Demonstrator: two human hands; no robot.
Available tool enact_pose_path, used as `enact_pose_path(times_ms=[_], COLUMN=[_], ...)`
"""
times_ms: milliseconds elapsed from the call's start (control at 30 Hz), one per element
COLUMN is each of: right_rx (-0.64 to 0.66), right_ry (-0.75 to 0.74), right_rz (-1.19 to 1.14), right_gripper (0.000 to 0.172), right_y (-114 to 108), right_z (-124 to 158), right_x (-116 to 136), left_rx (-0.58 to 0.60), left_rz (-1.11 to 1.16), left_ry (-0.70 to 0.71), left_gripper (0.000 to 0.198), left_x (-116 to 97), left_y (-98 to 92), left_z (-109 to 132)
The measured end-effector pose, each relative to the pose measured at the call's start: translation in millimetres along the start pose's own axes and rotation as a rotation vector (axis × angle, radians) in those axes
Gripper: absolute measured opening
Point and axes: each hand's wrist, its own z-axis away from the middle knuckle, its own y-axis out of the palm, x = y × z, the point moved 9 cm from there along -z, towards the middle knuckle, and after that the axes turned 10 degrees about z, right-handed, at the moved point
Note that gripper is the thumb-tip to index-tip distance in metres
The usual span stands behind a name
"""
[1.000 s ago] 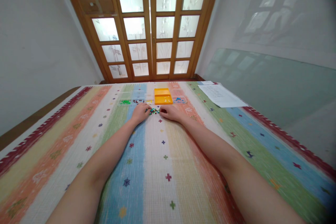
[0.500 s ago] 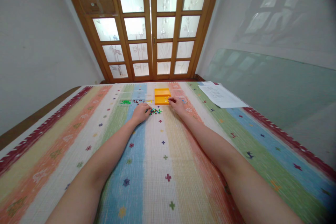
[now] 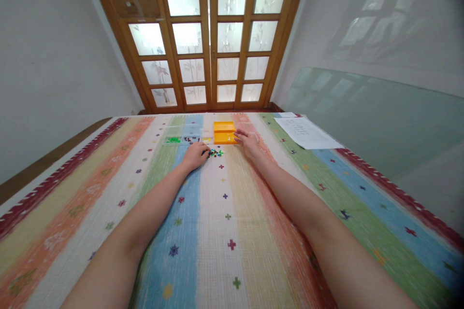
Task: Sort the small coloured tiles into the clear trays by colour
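My left hand (image 3: 195,155) rests on the cloth with its fingers curled together at the left edge of a pile of small mixed-colour pieces (image 3: 216,153). Whatever its fingertips hold is too small to make out. At the right side of an open orange box (image 3: 224,137) is my right hand (image 3: 248,143), its fingers apart and nothing visible in them. A few small white pieces (image 3: 229,138) lie inside that box. My right hand covers most of a clear box (image 3: 246,127) behind it.
Left of the orange box stand clear boxes with green pieces (image 3: 173,140), dark brown pieces (image 3: 190,139) and yellow pieces (image 3: 206,140). Printed paper sheets (image 3: 306,133) lie at the right of the striped tablecloth (image 3: 217,227). Wooden glazed doors (image 3: 211,58) stand beyond the table.
My right hand's fingers have gone from pinched together over the orange box's right edge to spread apart, and the hand has shifted slightly. My left hand stays at the pile.
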Motion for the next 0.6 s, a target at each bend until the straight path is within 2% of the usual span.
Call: enact_pose_path(times_ms=[100,233,300,467,533,600], right_rx=[0.0,-0.022,0.049,0.37,0.438,0.452], right_ry=[-0.032,-0.164,-0.267,-0.435,-0.508,-0.556], right_rz=[0.121,0.486,0.694,1.057,1.13,1.174], right_gripper=[0.03,0.024,0.022,0.016,0.014,0.012], right_y=[-1,-1,11,55,67,72], right_z=[1,9,17,47,58,64], right_x=[6,21,30,33,38,44], left_rx=[0.001,-0.003,-0.002,0.013,0.014,0.012], left_rz=[-0.001,0.006,0.01,0.018,0.022,0.023], left_ry=[0.0,0.007,0.007,-0.021,-0.026,-0.021], left_gripper=[0.024,0.025,0.025,0.025,0.024,0.024], left_x=[1,0,-2,-4,-5,-5], left_y=[0.7,0.3,-0.5,-2.6,-3.1,-3.3], left_z=[0,0,0,0,0,0])
